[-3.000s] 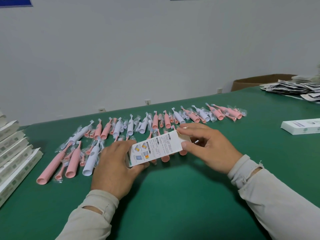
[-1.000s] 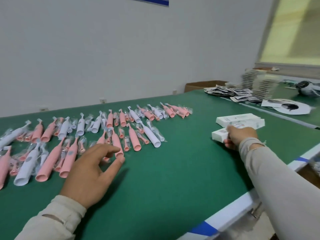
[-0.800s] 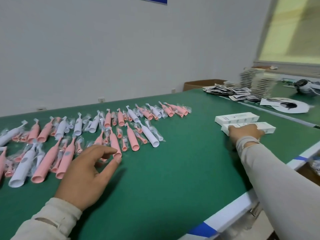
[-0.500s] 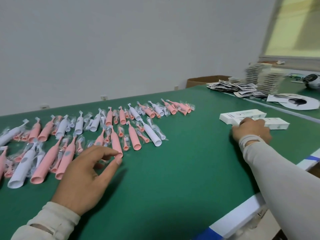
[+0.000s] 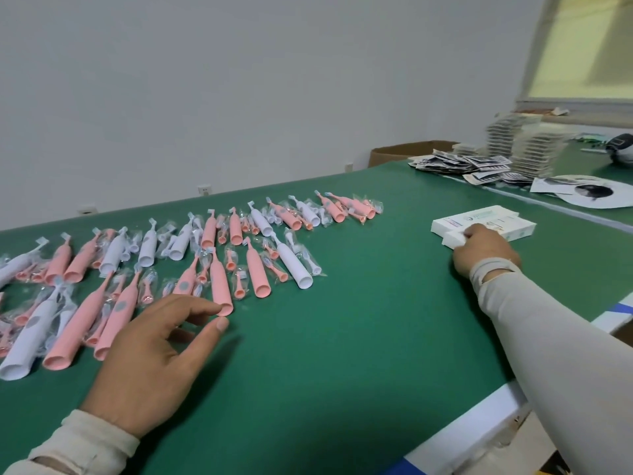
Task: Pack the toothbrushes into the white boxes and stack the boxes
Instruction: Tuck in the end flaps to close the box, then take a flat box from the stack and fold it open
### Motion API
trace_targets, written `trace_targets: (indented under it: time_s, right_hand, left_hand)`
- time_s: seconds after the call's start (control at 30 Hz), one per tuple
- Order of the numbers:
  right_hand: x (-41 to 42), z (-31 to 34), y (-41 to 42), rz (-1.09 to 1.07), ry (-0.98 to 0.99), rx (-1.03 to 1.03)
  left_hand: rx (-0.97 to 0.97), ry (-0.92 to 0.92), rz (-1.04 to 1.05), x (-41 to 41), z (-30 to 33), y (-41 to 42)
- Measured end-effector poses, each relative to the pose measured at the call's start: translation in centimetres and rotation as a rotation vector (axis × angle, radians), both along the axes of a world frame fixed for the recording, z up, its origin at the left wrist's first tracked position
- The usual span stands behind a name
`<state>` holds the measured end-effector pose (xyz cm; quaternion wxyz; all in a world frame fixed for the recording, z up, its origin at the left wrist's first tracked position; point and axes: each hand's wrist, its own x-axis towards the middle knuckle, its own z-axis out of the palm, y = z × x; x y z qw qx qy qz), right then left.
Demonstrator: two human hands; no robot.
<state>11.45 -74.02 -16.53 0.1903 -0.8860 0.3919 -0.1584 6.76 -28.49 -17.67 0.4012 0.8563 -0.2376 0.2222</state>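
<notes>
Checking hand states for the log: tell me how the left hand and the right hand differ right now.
The left hand hovers open beside the pink toothbrushes, fingers spread, holding nothing; the right hand is curled on a white box. The left is near the table's middle; the right is stretched far out to the side. Both wear pale sleeves.

Table [image 5: 342, 337] surface: deep green, with a white edge strip and blue tape marks at the near-right side. Toothbrushes [image 5: 219, 282] — salmon pink and white, mixed, in clear wrappers. White boxes [image 5: 493, 222] carry small teal and multicolour print. Sleeves [image 5: 561, 344] pale beige-grey. Leaflet pile [image 5: 462, 165] — black-and-white print. Wall [image 5: 239, 80] plain light grey. Cardboard box [image 5: 407, 150] brown.
</notes>
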Motion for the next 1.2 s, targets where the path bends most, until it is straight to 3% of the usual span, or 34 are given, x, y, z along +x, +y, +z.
trace_targets:
  time_s: [0.13, 0.27, 0.37, 0.5, 0.67, 0.8, 0.9, 1.03, 1.2]
  right_hand:
    - [-0.5, -0.3, -0.3, 0.042, -0.057, 0.043]
    - [-1.6, 1.3, 3.1, 0.084, -0.153, -0.111]
    - [-2.3, 2.8, 10.9, 0.383, -0.326, -0.125]
    - [-2.2, 4.2, 24.9, 0.886, -0.408, 0.176]
    - [-2.7, 1.7, 33.7, 1.006, -0.587, 0.233]
    - [-2.6, -0.9, 33.1, 1.146, -0.516, 0.182]
    - [-2.4, -1.0, 33.0, 1.142, -0.475, 0.197]
    - [-2.6, -0.9, 33.4, 1.175, -0.447, 0.223]
    - [-2.6, -0.9, 33.0, 1.164, -0.453, 0.299]
  left_hand:
    - [-0.006, -0.018, 0.015, 0.0, 0.1, -0.1]
    - [-0.010, -0.014, 0.009, -0.1, 0.3, -0.2]
    - [-0.026, 0.005, 0.032, -0.1, 0.5, -0.4]
    - [-0.150, -0.035, 0.176, 0.0, 0.3, 0.3]
    - [-0.268, -0.087, 0.390, -1.2, -0.3, 2.9]
    - [-0.261, -0.071, 0.497, -2.8, -0.9, 4.6]
    - [-0.182, -0.006, 0.550, -3.5, -0.6, 5.2]
    - [0.067, -0.050, 0.602, -3.9, 2.2, 8.4]
    - [0.358, -0.103, 1.034, -4.6, 9.7, 18.7]
